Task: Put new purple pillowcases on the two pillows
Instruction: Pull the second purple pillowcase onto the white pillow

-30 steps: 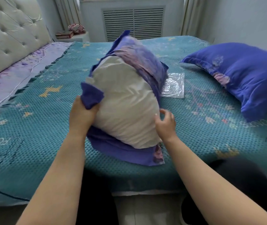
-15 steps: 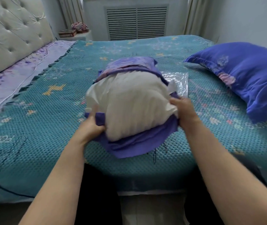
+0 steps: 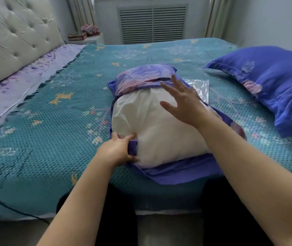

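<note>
A white pillow (image 3: 159, 132) lies on the teal bedspread (image 3: 43, 121), its far end inside a purple flowered pillowcase (image 3: 145, 77). The case's plain purple flap spreads under the pillow's near end. My left hand (image 3: 118, 150) pinches the purple case edge at the pillow's near left corner. My right hand (image 3: 182, 102) hovers over the pillow's top with fingers spread, holding nothing. A second pillow (image 3: 273, 84) in a purple case lies at the right side of the bed.
A clear plastic bag (image 3: 200, 89) lies flat just beyond the pillow. A tufted headboard (image 3: 11, 38) stands at the left, with a lilac sheet (image 3: 17, 86) below it. A nightstand (image 3: 88, 38) with small items sits at the back, beside a radiator grille.
The pillow has been laid down flat on the bed. My right hand let go of the case's right edge and lifted open above the pillow. My left hand keeps its grip.
</note>
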### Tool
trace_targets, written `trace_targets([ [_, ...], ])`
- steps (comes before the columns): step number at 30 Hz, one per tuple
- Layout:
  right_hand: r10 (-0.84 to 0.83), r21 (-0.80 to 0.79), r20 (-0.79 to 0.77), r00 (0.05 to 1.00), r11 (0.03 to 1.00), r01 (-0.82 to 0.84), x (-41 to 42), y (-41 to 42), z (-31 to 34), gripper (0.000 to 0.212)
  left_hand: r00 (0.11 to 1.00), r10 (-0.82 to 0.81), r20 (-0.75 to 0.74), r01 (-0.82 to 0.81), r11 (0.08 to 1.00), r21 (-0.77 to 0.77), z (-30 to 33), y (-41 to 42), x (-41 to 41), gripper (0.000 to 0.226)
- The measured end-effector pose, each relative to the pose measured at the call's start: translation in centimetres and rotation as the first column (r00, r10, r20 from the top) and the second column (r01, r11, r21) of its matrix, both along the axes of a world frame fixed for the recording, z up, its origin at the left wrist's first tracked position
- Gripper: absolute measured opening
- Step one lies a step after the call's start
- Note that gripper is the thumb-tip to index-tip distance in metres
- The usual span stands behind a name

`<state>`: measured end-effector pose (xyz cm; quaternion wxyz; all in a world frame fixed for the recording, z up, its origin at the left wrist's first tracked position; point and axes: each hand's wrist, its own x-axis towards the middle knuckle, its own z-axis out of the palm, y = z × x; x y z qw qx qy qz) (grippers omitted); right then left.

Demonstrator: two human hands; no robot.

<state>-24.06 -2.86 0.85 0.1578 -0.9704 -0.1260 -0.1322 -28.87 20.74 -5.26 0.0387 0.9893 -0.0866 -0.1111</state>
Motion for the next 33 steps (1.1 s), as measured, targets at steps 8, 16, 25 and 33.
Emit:
trace_targets([
  [8, -0.084, -0.340, -0.410, 0.908, 0.938, -0.067, 2.5, 1.3, -5.9, 0.075, 0.939, 0.099, 0.331, -0.033, 0.979, -0.199, 2.5, -2.8, 6.9, 0.077],
  [16, -0.120, -0.321, -0.434, 0.893, 0.947, -0.028, 5.2, 0.3, -4.7, 0.059, 0.939, 0.221, 0.265, -0.153, 0.955, -0.253, -0.5, -5.0, 17.3, 0.066],
  [25, -0.266, -0.106, 0.180, 0.947, 0.952, 0.288, 8.8, 1.1, -7.8, 0.037, 0.687, 0.142, 0.713, 0.159, 0.928, -0.338, -3.0, -5.6, 18.1, 0.023],
  [33, -0.445, 0.178, 0.333, 0.832, 0.896, 0.407, 10.8, -2.9, -7.5, 0.035, 0.757, 0.103, 0.645, 0.145, 0.936, -0.320, -1.4, -7.3, 17.0, 0.024],
])
